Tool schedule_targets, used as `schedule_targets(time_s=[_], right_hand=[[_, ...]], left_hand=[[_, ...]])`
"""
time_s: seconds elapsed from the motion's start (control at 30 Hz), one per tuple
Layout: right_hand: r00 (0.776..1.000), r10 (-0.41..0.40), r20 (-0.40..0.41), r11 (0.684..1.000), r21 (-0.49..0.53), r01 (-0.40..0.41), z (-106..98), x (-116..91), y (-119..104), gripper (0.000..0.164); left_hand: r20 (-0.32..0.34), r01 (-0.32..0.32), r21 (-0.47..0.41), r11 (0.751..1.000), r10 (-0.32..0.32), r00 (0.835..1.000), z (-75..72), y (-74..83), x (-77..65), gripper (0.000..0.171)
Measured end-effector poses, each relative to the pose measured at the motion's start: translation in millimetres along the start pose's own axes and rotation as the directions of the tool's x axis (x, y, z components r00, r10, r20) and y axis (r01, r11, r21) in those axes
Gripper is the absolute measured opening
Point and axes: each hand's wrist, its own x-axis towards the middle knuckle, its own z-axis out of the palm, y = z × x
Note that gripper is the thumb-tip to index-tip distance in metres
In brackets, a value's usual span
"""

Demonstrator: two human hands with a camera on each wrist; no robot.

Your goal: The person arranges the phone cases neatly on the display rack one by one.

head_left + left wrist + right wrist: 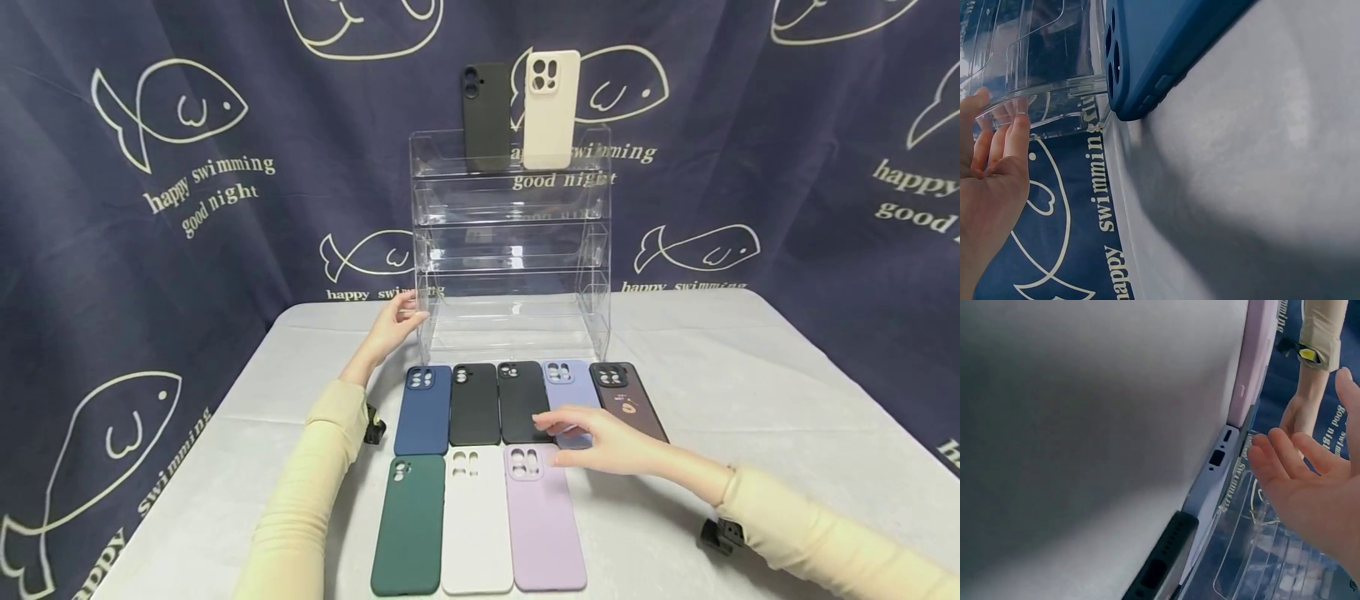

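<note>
My left hand grips the left side of a clear acrylic tiered display stand. In the left wrist view, the stand's edge lies between the thumb and fingers. My right hand holds nothing and hovers, fingers slightly bent, over the phone cases. Nearest to it are a pink-purple phone case, a periwinkle phone case and a black phone case. On the stand's top tier, a black phone case and a cream phone case stand upright.
Also lying in two rows on the grey-white table are a navy case, another black case, a dark brown printed case, a green case and a white case. A dark blue fish-print curtain hangs behind.
</note>
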Motion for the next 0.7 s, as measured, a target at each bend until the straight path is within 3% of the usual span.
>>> schedule_targets(time_s=[0.17, 0.37, 0.7], right_hand=[[0.999, 0.025, 0.044, 0.998, 0.049, -0.027, 3.2, -2.6, -0.9, 0.046], [0.998, 0.026, 0.05, 0.999, 0.03, -0.027, 5.9, -6.4, -0.1, 0.042], [0.999, 0.049, 0.014, 0.997, 0.061, -0.05, 6.6, -16.3, -3.3, 0.043]], left_hand=[[0.002, -0.001, 0.008, 1.0, 0.001, 1.0, 0.0, 0.0, -0.2, 0.059], [0.001, 0.007, 0.017, 1.0, -0.007, 1.0, 0.1, 0.8, -0.6, 0.059], [-0.004, 0.017, 0.024, 1.0, -0.017, 1.0, 1.0, 2.0, -1.7, 0.059]])
